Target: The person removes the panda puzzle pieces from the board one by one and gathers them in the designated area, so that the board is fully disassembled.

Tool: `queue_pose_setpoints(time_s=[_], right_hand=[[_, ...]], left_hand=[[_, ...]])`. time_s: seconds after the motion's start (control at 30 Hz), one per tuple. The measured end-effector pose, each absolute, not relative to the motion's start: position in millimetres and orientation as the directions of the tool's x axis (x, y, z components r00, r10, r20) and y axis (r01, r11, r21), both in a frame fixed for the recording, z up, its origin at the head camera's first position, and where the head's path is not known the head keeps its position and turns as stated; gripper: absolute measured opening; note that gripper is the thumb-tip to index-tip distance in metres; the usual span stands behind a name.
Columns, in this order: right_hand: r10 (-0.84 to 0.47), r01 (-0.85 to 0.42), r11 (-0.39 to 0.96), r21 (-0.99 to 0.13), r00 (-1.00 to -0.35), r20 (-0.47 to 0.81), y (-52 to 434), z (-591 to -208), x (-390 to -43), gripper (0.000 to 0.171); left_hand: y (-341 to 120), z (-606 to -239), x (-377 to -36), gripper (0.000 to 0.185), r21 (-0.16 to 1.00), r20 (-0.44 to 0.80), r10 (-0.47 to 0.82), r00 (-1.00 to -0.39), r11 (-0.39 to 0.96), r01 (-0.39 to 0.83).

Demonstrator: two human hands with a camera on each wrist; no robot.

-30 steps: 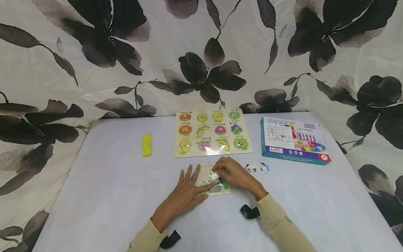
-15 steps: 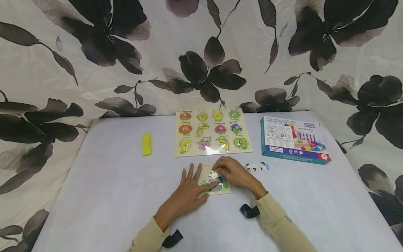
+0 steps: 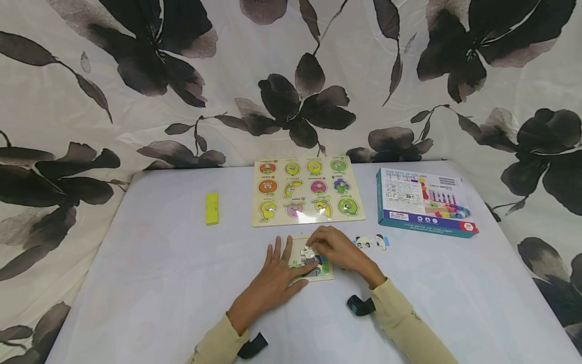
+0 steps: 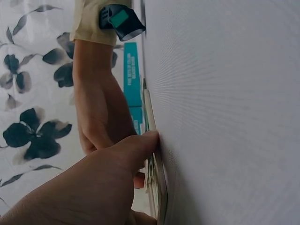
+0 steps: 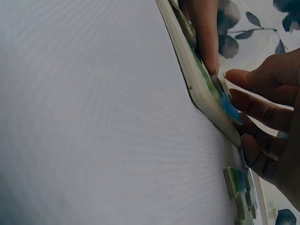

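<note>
The flat left hand [image 3: 273, 280] presses the small wooden puzzle board [image 3: 324, 273] while the right hand [image 3: 338, 250] pinches a jagged piece [image 3: 308, 252], loose pieces [image 3: 370, 242] just right.

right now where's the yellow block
In the head view, the yellow block lies on the table's far left, left of the fruit peg board.

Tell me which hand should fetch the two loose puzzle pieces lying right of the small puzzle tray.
Right. The right hand sits next to the loose pieces, while the left hand lies flat, steadying the small puzzle tray from the far side.
</note>
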State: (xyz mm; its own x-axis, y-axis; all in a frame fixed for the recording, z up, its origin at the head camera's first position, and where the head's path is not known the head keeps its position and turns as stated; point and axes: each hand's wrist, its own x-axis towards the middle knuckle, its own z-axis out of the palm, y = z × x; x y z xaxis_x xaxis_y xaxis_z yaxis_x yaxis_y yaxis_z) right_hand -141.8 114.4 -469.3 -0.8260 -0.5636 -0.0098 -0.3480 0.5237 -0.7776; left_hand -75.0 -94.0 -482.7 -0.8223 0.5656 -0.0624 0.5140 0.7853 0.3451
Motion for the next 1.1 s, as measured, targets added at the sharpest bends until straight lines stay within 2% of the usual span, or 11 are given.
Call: queue_pose_setpoints(time_s=[0.6, 1.1], right_hand=[[-0.559, -0.332, 0.513, -0.792, -0.829, -0.014, 115.5, -468.0, -142.0, 0.018], [-0.586, -0.327, 0.514, -0.793, -0.809, -0.046, 114.4, -472.3, -142.3, 0.022]], left_hand=[[-86.5, -480.5, -74.5, 0.045, 0.345, -0.085, 0.526, -0.846, 0.812, 0.470], [-90.9, -481.7, -74.7, 0.043, 0.313, -0.083, 0.553, -0.829, 0.804, 0.505]])
